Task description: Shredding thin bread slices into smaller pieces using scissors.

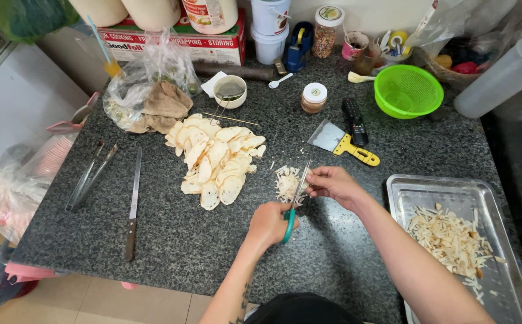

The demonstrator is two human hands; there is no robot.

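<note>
Your left hand grips the green-handled scissors, blades pointing away from you toward the far side. Your right hand pinches a pale slice at the blades, just right of them. The small heap of cut strips lies on the table, touching the blades' left side, thin and cream-coloured

A speckled dark grey granite tabletop fills most of the view under even, soft light. Behind its far edge rises a plain pale wall. To the left of the tabletop stands a white cabinet, lower than the stone surface. Below the tabletop's near edge lies a floor of beige tiles with thin pale joints.
</note>
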